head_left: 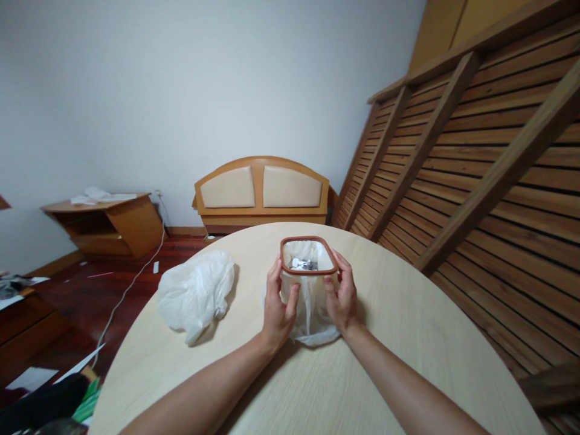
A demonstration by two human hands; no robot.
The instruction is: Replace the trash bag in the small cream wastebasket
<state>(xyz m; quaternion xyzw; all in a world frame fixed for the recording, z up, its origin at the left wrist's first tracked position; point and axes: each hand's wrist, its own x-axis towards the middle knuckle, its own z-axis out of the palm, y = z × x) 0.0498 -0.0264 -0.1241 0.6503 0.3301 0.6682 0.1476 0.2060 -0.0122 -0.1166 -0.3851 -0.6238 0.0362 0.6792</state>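
Brown-rimmed container (pixel 309 272) in whitish plastic liner (pixel 312 311) stood upright between left hand (pixel 277 309) and right hand (pixel 343 299), fingers (pixel 274 277) were clamped on its sides, base seemingly rested on pale surface (pixel 394 362), crumpled white bag (pixel 197 293) lay to the left.

The bin (pixel 310 272) between the fingers (pixel 292 297) has a brown rim (pixel 302 238) and white bag (pixel 312 320). Left of them, another bag (pixel 197 293) is white. Below, the worktop (pixel 408 326) is pale tan.

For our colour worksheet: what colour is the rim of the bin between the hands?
The rim is reddish brown, best seen in the head view.
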